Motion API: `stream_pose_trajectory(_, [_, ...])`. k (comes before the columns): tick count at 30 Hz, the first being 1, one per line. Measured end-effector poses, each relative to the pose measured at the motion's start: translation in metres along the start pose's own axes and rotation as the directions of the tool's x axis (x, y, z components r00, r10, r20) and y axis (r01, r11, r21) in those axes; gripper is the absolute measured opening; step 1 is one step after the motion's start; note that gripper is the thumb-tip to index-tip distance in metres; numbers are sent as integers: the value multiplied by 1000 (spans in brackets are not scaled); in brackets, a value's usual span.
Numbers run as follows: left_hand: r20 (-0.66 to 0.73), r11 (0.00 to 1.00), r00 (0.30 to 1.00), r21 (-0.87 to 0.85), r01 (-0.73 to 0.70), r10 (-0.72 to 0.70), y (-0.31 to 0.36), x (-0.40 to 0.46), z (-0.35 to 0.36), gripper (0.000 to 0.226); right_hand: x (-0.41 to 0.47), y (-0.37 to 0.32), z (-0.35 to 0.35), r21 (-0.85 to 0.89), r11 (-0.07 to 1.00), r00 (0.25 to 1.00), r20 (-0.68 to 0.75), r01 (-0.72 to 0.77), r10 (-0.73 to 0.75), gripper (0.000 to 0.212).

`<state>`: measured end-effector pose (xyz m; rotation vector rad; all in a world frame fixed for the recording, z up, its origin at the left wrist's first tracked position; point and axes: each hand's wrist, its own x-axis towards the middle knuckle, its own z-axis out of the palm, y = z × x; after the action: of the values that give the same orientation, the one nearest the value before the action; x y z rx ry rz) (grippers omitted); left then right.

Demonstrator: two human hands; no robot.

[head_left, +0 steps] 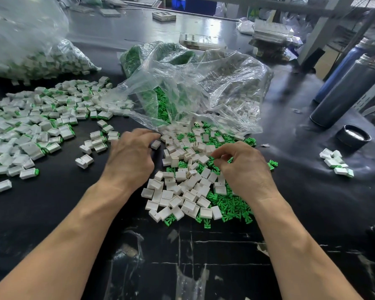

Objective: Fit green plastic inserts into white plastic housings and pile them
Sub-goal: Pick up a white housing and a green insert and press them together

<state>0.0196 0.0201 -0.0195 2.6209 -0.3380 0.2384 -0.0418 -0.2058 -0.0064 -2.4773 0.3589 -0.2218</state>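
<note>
A heap of loose white housings [182, 187] lies mixed with green inserts [230, 204] on the black table in front of me. My left hand [132, 156] hovers at the heap's left edge, fingers curled, with one white housing [156, 144] between forefinger and thumb. My right hand [245, 169] rests on the heap's right side, thumb and forefinger pinching a green insert [211, 158] among the loose ones. A wide pile of fitted housings [30, 126] with green ends showing spreads across the left of the table.
An open clear plastic bag [193, 83] spilling green inserts and white housings lies behind the heap. Another filled bag [30, 50] sits far left. Two dark flasks [344, 94], a black cap [353, 138] and a small cluster of fitted parts [336, 162] stand at the right.
</note>
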Motion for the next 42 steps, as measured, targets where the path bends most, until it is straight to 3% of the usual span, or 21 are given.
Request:
stream_pose_trajectory(4, [18, 998, 998, 26, -53, 53, -1, 1, 7, 40, 2, -4, 4, -72, 997, 998, 66, 22, -17, 13])
stream_pose_trajectory(7, [-21, 999, 999, -41, -25, 24, -1, 2, 5, 26, 3, -6, 5, -106, 994, 998, 62, 25, -19, 12])
stream_pose_trajectory(15, [63, 995, 997, -80, 56, -51, 4, 0, 1, 29, 1, -7, 3, -121, 992, 998, 63, 30, -22, 9])
stream_pose_trajectory(20, [94, 988, 992, -128, 91, -79, 5, -2, -2, 8, 0, -10, 2, -125, 992, 996, 89, 27, -16, 14])
stream_pose_trajectory(30, [98, 961, 983, -218, 172, -153, 4, -3, -3, 20, 1, -7, 7, -136, 989, 997, 46, 62, -57, 6])
stream_pose_trajectory(42, [57, 853, 997, -515, 80, -59, 19, -12, -5, 18, 1, -7, 6, 131, 991, 998, -51, 34, -27, 17])
